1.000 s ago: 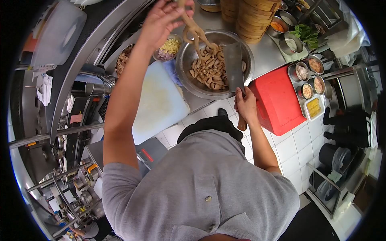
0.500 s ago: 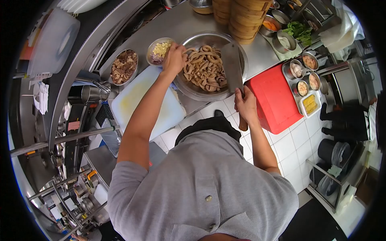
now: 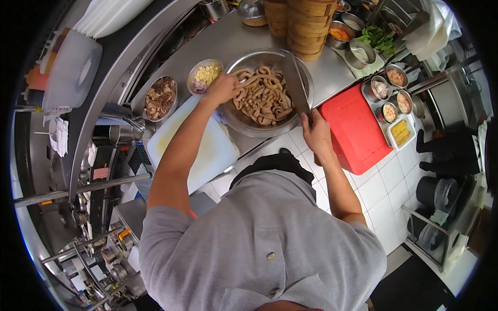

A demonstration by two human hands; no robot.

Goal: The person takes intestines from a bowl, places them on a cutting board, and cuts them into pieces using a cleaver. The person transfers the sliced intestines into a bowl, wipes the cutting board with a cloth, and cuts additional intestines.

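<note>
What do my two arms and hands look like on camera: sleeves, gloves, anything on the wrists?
The left hand and right hand look bare, with no gloves or watch that I can see. The forearms are uncovered. Both sleeves are short, plain grey, part of a matching buttoned shirt.

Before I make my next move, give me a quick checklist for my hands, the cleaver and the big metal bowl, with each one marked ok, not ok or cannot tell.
1. Right hand on the handle of the cleaver: ok.
2. Left hand apart from the blade: ok, it is at the opposite side of the bowl.
3. Left fingers closed on a strip: ok, near one end.
4. Food pieces all short: not ok, long loops lie among them.
5. Blade touching food: cannot tell from this angle.
6. Bowl's base fully supported: cannot tell, it is hidden.
</note>
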